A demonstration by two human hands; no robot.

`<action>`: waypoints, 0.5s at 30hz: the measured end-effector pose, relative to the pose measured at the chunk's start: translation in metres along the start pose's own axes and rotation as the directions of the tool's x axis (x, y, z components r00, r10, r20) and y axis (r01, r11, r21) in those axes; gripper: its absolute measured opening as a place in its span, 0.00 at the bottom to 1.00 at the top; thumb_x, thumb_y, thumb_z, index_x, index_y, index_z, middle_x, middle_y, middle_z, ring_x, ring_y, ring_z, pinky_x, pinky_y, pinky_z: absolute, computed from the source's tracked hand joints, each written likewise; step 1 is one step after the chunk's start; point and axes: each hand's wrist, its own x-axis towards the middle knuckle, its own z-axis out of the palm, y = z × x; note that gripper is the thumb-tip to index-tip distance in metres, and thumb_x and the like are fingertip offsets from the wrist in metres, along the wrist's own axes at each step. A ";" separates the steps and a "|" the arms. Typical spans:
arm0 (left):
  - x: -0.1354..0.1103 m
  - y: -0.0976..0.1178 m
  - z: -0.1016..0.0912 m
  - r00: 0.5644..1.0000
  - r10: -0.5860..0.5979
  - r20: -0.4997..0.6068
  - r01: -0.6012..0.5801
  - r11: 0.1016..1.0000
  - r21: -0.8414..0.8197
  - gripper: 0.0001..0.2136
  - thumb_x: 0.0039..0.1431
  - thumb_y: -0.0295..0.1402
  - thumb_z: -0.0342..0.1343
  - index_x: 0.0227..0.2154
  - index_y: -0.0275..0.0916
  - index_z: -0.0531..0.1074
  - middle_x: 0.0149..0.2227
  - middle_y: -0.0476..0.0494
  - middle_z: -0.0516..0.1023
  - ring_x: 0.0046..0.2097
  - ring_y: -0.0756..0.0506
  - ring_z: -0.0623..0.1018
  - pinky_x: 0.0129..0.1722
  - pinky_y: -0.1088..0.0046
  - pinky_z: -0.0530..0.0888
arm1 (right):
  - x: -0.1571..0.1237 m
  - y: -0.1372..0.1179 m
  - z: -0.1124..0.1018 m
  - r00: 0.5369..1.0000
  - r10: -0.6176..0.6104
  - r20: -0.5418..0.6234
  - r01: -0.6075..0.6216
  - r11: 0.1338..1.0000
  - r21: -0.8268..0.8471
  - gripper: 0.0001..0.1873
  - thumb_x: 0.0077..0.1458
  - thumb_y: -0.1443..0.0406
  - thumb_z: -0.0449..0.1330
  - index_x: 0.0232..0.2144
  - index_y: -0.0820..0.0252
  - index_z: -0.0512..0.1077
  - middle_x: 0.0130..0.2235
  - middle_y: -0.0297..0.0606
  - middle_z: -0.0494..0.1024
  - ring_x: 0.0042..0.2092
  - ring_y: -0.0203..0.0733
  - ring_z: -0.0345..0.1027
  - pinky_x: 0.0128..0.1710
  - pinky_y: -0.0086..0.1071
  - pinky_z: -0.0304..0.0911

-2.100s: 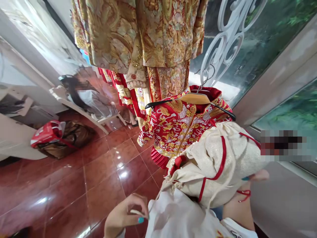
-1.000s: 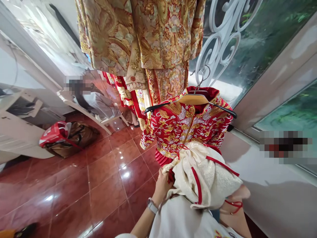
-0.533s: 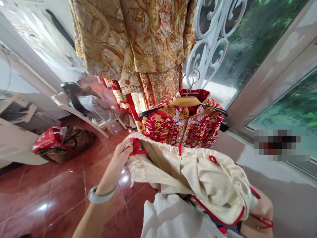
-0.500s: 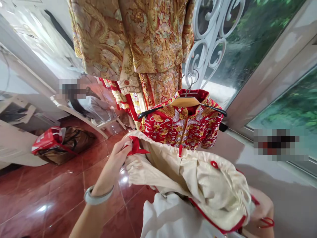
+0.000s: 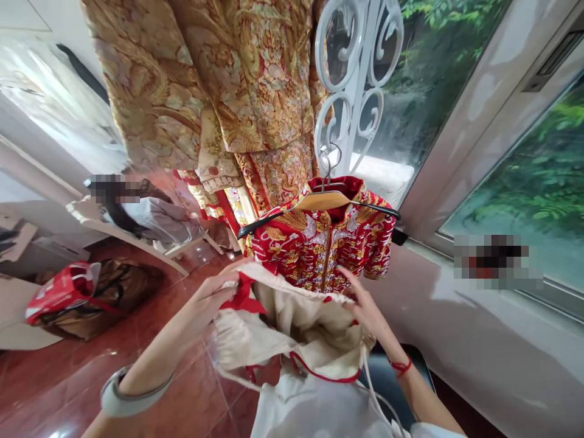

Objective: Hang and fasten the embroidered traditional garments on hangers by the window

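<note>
A cream-lined skirt [image 5: 314,331] with a gathered waistband, red trim and thin white cords hangs in front of me, its opening facing up. My left hand [image 5: 223,292] is closed on the left end of the waistband, beside a red fabric tab [image 5: 244,295]. At the right side of the waistband, my right hand [image 5: 365,304] grips the edge, with its index finger stretched forward. Just beyond the skirt, a red jacket [image 5: 296,249] with gold and silver embroidery hangs on a black hanger [image 5: 269,222] with a wooden middle.
Large gold embroidered garments [image 5: 255,79] hang behind the jacket near a white scrolled metal stand [image 5: 358,79]. A window [image 5: 515,176] is on the right. At left, a person [image 5: 146,213] sits low near a brown bag [image 5: 114,292]. A dark seat [image 5: 401,371] is at lower right.
My right hand has come up from the lower right to the waistband's right edge. The left hand still holds its end. The view has shifted somewhat to the right.
</note>
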 end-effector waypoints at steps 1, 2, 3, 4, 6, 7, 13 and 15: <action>0.007 -0.010 -0.003 0.996 0.045 0.078 -0.046 0.999 0.007 0.15 0.45 0.45 0.59 0.31 0.40 0.79 0.47 0.38 0.80 0.51 0.35 0.77 0.48 0.61 0.76 | 0.007 0.006 -0.007 0.988 0.028 -0.151 -0.019 0.998 0.062 0.44 0.45 0.71 0.50 0.66 0.57 0.48 0.25 0.29 0.63 0.27 0.40 0.57 0.30 0.33 0.60; 0.013 -0.018 -0.006 0.985 0.088 0.147 -0.095 0.995 0.038 0.14 0.47 0.45 0.57 0.27 0.40 0.79 0.49 0.37 0.80 0.52 0.35 0.77 0.50 0.60 0.75 | 0.015 0.008 -0.015 0.955 0.046 -0.294 -0.011 0.993 0.120 0.45 0.45 0.71 0.50 0.67 0.56 0.46 0.24 0.27 0.62 0.25 0.39 0.56 0.28 0.32 0.58; 0.018 -0.025 -0.009 0.968 0.119 0.220 -0.144 0.985 0.100 0.14 0.50 0.44 0.54 0.23 0.40 0.78 0.50 0.37 0.79 0.53 0.35 0.76 0.53 0.60 0.73 | 0.025 0.007 -0.025 0.907 0.048 -0.418 0.022 0.987 0.162 0.46 0.45 0.71 0.50 0.67 0.56 0.44 0.23 0.26 0.60 0.24 0.38 0.54 0.26 0.30 0.56; 0.022 -0.029 -0.012 0.945 0.129 0.299 -0.192 0.962 0.192 0.15 0.53 0.43 0.51 0.20 0.41 0.76 0.52 0.38 0.79 0.54 0.36 0.76 0.54 0.61 0.72 | 0.036 0.003 -0.034 0.856 0.035 -0.515 0.071 0.980 0.185 0.47 0.44 0.71 0.50 0.67 0.55 0.44 0.22 0.25 0.59 0.23 0.37 0.52 0.24 0.30 0.54; 0.028 -0.030 -0.016 0.896 0.060 0.439 -0.280 0.846 0.454 0.16 0.56 0.35 0.47 0.18 0.41 0.75 0.55 0.43 0.77 0.52 0.40 0.78 0.52 0.65 0.73 | 0.059 -0.011 -0.050 0.779 -0.017 -0.627 0.183 0.962 0.201 0.47 0.42 0.72 0.50 0.66 0.55 0.46 0.21 0.23 0.59 0.21 0.35 0.50 0.22 0.29 0.52; 0.030 -0.027 -0.018 0.884 0.010 0.467 -0.320 0.742 0.589 0.16 0.56 0.31 0.45 0.21 0.42 0.77 0.58 0.46 0.75 0.49 0.42 0.79 0.50 0.67 0.75 | 0.071 -0.018 -0.057 0.767 -0.045 -0.640 0.227 0.952 0.206 0.46 0.40 0.72 0.51 0.65 0.55 0.49 0.21 0.23 0.60 0.21 0.35 0.50 0.22 0.28 0.51; 0.056 -0.019 -0.026 0.954 0.058 0.295 -0.295 0.368 0.882 0.24 0.59 0.26 0.42 0.54 0.50 0.74 0.68 0.43 0.59 0.41 0.43 0.83 0.40 0.66 0.78 | 0.125 -0.035 -0.074 0.820 -0.103 -0.563 0.241 0.954 0.176 0.31 0.35 0.70 0.50 0.48 0.58 0.66 0.19 0.24 0.62 0.20 0.34 0.52 0.19 0.27 0.50; 0.072 -0.024 -0.028 0.953 0.108 0.283 -0.302 0.393 0.868 0.24 0.60 0.26 0.42 0.55 0.47 0.73 0.66 0.43 0.64 0.49 0.42 0.81 0.48 0.66 0.77 | 0.132 -0.033 -0.074 0.803 -0.096 -0.588 0.218 0.966 0.140 0.30 0.34 0.69 0.51 0.46 0.59 0.67 0.20 0.27 0.65 0.21 0.36 0.56 0.20 0.28 0.53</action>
